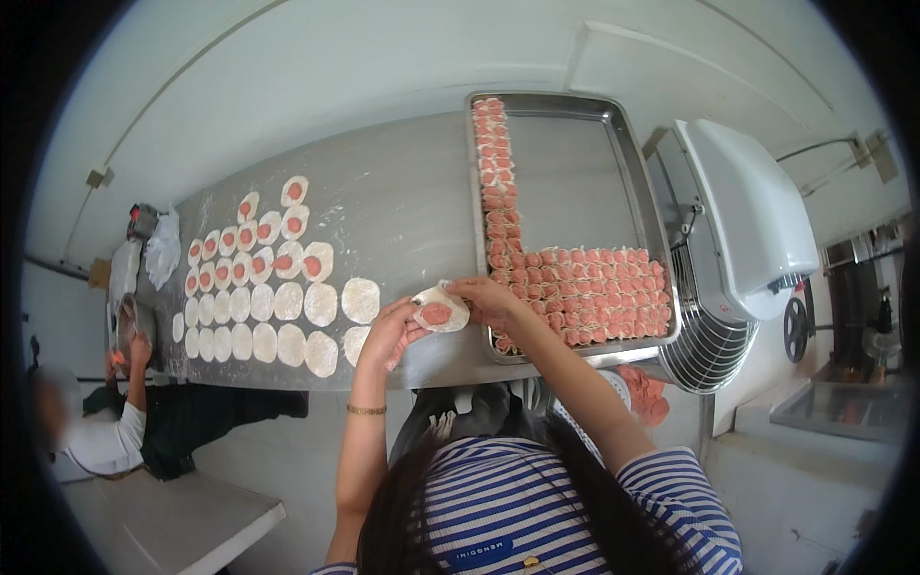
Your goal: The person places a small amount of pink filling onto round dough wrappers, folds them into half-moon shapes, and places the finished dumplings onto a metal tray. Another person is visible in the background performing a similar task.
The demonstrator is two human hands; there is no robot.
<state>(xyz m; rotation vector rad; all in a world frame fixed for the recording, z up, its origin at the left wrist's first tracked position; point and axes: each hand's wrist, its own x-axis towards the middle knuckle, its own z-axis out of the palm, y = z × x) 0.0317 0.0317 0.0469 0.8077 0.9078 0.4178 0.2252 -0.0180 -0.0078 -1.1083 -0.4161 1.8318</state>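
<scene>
Between my two hands, over the front of the metal table, is a round dumpling wrapper (458,317) with a lump of pink filling on it. My left hand (388,335) grips its left edge with the fingers partly under it. The fingers of my right hand (487,299) pinch its upper right edge. To the left lie rows of floured wrappers; the far ones bear pink filling (293,220), while the nearer ones, such as a bare wrapper (320,304), have none. Right of my hands, a metal tray (476,216) holds many small dumplings (594,297) along its left and near sides.
A white machine (743,220) with a wire guard (714,331) stands right of the tray. A co-worker (120,422) at the far left has hands near a metal bowl (125,326). A plastic bag (163,249) lies at the table's left end. Pink material (644,395) shows below the tray.
</scene>
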